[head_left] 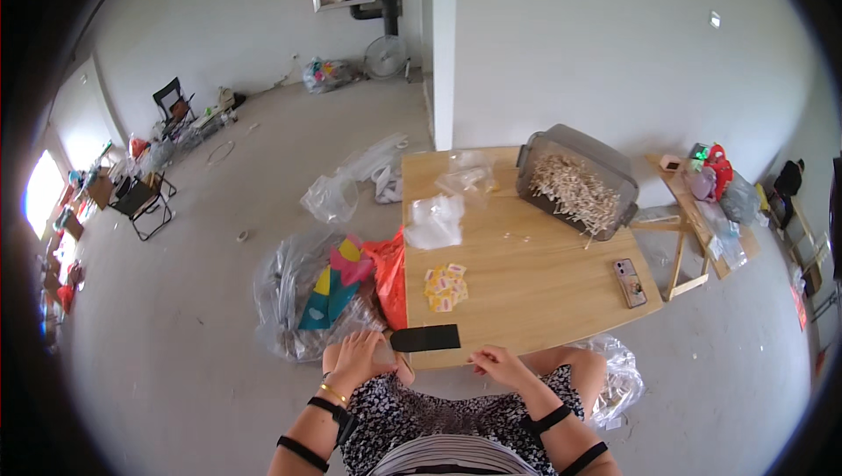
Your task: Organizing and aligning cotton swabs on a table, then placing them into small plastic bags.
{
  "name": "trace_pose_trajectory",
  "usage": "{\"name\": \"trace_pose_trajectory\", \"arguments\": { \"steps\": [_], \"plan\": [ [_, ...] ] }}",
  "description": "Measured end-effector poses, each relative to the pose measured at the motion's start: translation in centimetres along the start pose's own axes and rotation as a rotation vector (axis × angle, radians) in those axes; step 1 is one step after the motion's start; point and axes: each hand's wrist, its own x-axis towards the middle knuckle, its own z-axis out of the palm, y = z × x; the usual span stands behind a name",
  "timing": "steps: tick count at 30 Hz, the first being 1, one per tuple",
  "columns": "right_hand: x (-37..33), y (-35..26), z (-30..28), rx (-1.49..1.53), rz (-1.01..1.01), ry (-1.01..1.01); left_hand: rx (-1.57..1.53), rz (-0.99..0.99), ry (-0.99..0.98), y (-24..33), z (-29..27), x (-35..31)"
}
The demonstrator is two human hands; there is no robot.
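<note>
My left hand is at the table's near left corner, fingers bent round what looks like a small clear plastic bag. Right beside it, a flat black strip with one rounded end lies along the near table edge. My right hand is over my lap, just off the near edge, its fingers curled together; whatever they pinch is too small to make out. A loose pile of small yellow and white cards or packets lies on the table beyond the black strip.
On the wooden table are a tilted grey bin of short pale sticks, clear plastic bags and a phone. Left of it, a large clear bag with coloured pieces and a red bag crowd the edge. A wooden bench stands right.
</note>
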Motion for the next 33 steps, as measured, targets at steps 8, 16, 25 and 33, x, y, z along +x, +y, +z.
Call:
{"name": "trace_pose_trajectory", "arguments": {
  "steps": [8, 16, 25, 33],
  "plan": [
    [0.1, 0.1, -0.3, -0.089, 0.091, -0.002, 0.073, -0.191, -0.108, -4.6, 3.7, 0.7],
    [0.4, 0.4, -0.1, -0.116, 0.171, 0.011, -0.046, -0.076, -0.073, -5.3, 5.3, 2.5],
    [0.7, 1.9, -0.3, -0.05, 0.139, 0.018, -0.042, 0.035, -0.103, -2.4, 6.0, 4.8],
    [1.2, 2.5, -0.3, -0.057, 0.139, 0.018, 0.088, 0.098, -0.066, 0.8, 7.1, 6.3]
  ]
}}
